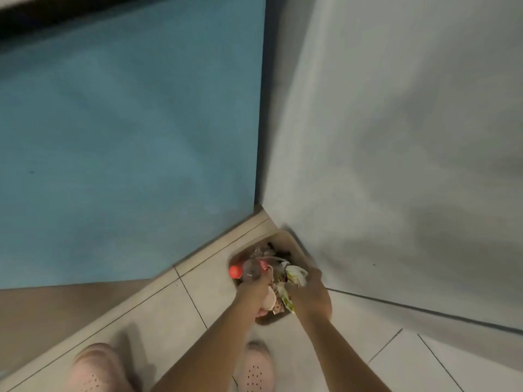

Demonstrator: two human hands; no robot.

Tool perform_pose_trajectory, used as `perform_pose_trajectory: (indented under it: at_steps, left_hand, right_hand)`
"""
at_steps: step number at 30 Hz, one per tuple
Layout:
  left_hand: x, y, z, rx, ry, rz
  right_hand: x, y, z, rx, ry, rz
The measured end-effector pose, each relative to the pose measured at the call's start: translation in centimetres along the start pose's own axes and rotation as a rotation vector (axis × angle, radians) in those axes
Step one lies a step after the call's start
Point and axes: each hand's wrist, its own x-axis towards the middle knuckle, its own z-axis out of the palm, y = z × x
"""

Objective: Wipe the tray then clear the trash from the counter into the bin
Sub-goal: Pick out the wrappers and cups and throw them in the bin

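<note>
**Op 1:** Where's the trash?

**Op 2:** I see it over the bin (286,236), which sits in the floor corner between the blue wall (127,137) and the white panel (396,137). The left hand (254,290) grips a clear bottle (252,268) with a red cap (235,271). The right hand (307,292) has its fingers curled round a crumpled wrapper (295,274) just beside it.

**Op 1:** Anything in the way?

**Op 2:** The bin is heaped: a pale cup (268,301) and blurred scraps lie under both hands. I note pink shoes (96,369) on the tiles (215,287), near the bin.
</note>
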Motion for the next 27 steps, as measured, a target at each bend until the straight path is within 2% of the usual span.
perform_pose_trajectory:
  at_steps: [3,7,10,16,18,20,23,27]
  left_hand:
    - [1.2,-0.2,0.4,0.007,0.018,-0.042]
    - [0.8,-0.7,-0.2,0.253,0.065,0.076]
    - [0.0,-0.3,-1.4,0.372,0.087,0.110]
    - [-1.9,1.2,-4.9,0.214,0.141,0.172]
    - [-3.2,1.6,-6.1,0.197,0.158,0.205]
    - [-5.3,1.9,-7.3,0.196,0.153,0.266]
    - [-10.5,2.1,-9.1,0.133,0.121,0.386]
    - [-20.7,2.7,-13.5,0.142,0.171,0.687]
  right_hand:
    - [1.5,0.1,1.2,-0.068,-0.061,0.003]
    - [2.0,-0.7,1.5,-0.040,-0.050,-0.014]
    - [2.0,-2.0,1.3,-0.093,-0.063,-0.099]
    - [1.5,-4.1,0.8,-0.076,-0.165,-0.131]
    - [0.5,-4.4,0.6,-0.101,-0.143,-0.163]
    - [-1.2,-4.9,0.4,-0.126,-0.089,-0.232]
    - [-4.5,-5.9,-0.4,0.017,-0.046,-0.290]
    - [-13.8,-10.6,-4.3,0.229,-0.006,-0.426]
